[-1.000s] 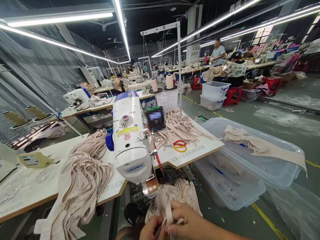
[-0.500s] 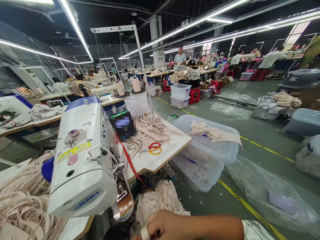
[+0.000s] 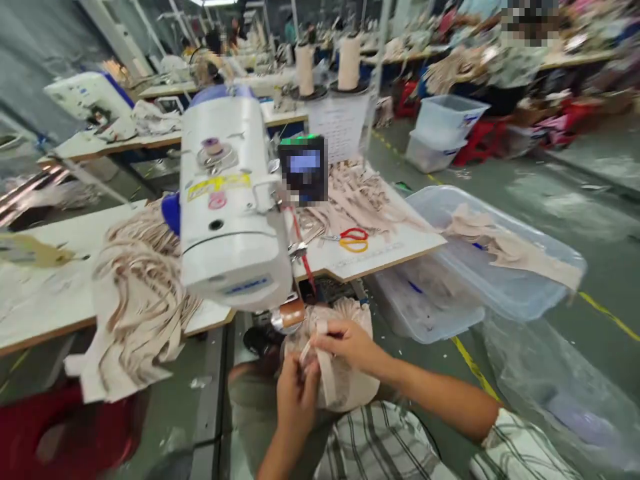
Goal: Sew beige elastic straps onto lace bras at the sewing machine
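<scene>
My left hand [image 3: 296,390] is closed in a pinch on a narrow beige fabric strip [image 3: 327,377] in front of my lap. Close beside it, my right hand [image 3: 347,343] grips the same strip between thumb and fingers, and a length of it dangles below. Behind both hands a bunched beige fabric bundle [image 3: 360,390] lies over my knees, partly covered by them. Just above the hands is the curved copper-coloured guide [image 3: 291,313] of a white sewing machine [image 3: 233,220]. Motion blur softens the fingertips.
Beige strips [image 3: 137,287] hang over the table's left edge. Red-and-yellow scissors [image 3: 354,239] and more strips [image 3: 357,197] lie right of the machine. Clear plastic bins [image 3: 530,287] stand on the floor at right. A red stool [image 3: 75,427] is at lower left. Other people sit farther back.
My view has tilted down, so the machine appears higher and more to the right. My left hand and lap have come into view, and both hands now show on the strip.
</scene>
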`<state>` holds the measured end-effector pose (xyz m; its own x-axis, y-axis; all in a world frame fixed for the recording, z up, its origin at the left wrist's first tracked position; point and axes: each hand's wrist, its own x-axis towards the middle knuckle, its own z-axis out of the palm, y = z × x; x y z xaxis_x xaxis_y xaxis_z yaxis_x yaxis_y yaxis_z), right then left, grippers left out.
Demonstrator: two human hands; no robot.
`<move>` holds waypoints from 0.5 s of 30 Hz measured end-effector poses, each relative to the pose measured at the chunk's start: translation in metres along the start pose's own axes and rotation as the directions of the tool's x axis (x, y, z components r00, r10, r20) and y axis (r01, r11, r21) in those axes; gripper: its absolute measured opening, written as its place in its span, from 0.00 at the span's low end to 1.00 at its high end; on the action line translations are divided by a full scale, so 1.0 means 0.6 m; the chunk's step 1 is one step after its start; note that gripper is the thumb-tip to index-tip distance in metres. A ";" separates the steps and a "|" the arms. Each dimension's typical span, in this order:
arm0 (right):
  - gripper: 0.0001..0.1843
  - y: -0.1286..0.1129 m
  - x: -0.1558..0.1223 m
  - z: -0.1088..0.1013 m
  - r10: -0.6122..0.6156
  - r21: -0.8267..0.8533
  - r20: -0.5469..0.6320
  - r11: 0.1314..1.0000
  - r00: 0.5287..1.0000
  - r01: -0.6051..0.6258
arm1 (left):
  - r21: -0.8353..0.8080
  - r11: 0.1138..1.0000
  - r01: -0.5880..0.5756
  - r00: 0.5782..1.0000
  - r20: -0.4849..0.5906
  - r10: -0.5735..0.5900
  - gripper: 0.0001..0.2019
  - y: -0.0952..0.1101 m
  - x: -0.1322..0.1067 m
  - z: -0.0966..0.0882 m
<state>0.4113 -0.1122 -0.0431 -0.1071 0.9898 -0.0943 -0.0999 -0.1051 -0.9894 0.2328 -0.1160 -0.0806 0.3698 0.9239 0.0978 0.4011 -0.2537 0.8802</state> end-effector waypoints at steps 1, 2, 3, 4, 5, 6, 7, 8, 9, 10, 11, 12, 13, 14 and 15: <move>0.22 0.000 0.012 -0.003 0.022 0.017 -0.003 1.000 1.000 -0.022 | 0.060 0.997 -0.039 0.994 -0.100 0.045 0.15 0.002 0.005 0.000; 0.22 0.000 0.025 -0.007 0.043 0.032 -0.009 0.999 0.999 -0.042 | 0.128 0.984 -0.124 0.967 -0.205 0.149 0.15 0.004 0.013 -0.004; 0.23 -0.002 0.040 -0.012 0.058 0.038 -0.018 0.998 0.998 -0.058 | 0.189 0.963 -0.191 0.964 -0.151 0.221 0.15 0.008 0.023 -0.011; 0.23 -0.006 0.055 -0.018 0.069 0.033 -0.023 0.997 0.997 -0.068 | 0.233 0.936 -0.264 0.955 -0.075 0.287 0.15 0.012 0.034 -0.021; 0.23 -0.011 0.070 -0.024 0.071 0.020 -0.021 0.997 0.997 -0.071 | 0.261 0.916 -0.306 0.946 -0.021 0.322 0.15 0.016 0.045 -0.034; 0.22 -0.017 0.085 -0.031 0.065 0.001 -0.010 0.998 0.998 -0.065 | 0.277 0.909 -0.311 0.949 0.032 0.314 0.16 0.020 0.056 -0.047; 0.21 -0.024 0.100 -0.037 0.046 -0.017 0.003 0.999 0.999 -0.046 | 0.288 0.913 -0.290 0.956 0.047 0.289 0.16 0.024 0.066 -0.061; 0.20 -0.031 0.114 -0.043 0.021 -0.034 0.020 0.999 1.000 -0.020 | 0.292 0.924 -0.246 0.969 0.042 0.244 0.17 0.028 0.075 -0.072; 0.20 -0.037 0.127 -0.048 0.000 -0.050 0.042 0.999 0.999 0.002 | 0.287 0.938 -0.192 0.981 0.034 0.191 0.17 0.031 0.083 -0.082; 0.19 -0.042 0.139 -0.052 -0.013 -0.073 0.061 0.997 0.998 0.018 | 0.272 0.952 -0.144 0.990 0.031 0.141 0.17 0.034 0.089 -0.089; 0.18 -0.045 0.150 -0.055 -0.018 -0.110 0.073 0.994 0.997 0.026 | 0.250 0.963 -0.101 0.995 0.033 0.096 0.16 0.036 0.094 -0.094; 0.16 -0.047 0.159 -0.056 -0.019 -0.159 0.075 0.987 0.997 0.031 | 0.225 0.972 -0.062 0.998 0.038 0.055 0.16 0.039 0.098 -0.097; 0.13 -0.048 0.167 -0.056 -0.024 -0.219 0.062 0.975 0.998 0.037 | 0.200 0.980 -0.024 0.999 0.044 0.016 0.16 0.041 0.101 -0.099; 0.12 -0.049 0.173 -0.055 -0.041 -0.287 0.033 0.957 0.999 0.048 | 0.175 0.984 0.008 0.999 0.050 -0.017 0.16 0.044 0.103 -0.099; 0.10 -0.049 0.179 -0.053 -0.072 -0.357 -0.008 0.932 0.997 0.064 | 0.154 0.987 0.034 0.998 0.054 -0.042 0.16 0.046 0.104 -0.099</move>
<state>0.4342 0.0005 -0.0277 -0.0917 0.9955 -0.0240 0.2536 0.0000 -0.9673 0.2171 -0.0481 -0.0227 0.3972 0.9170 0.0352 0.5378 -0.2637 0.8007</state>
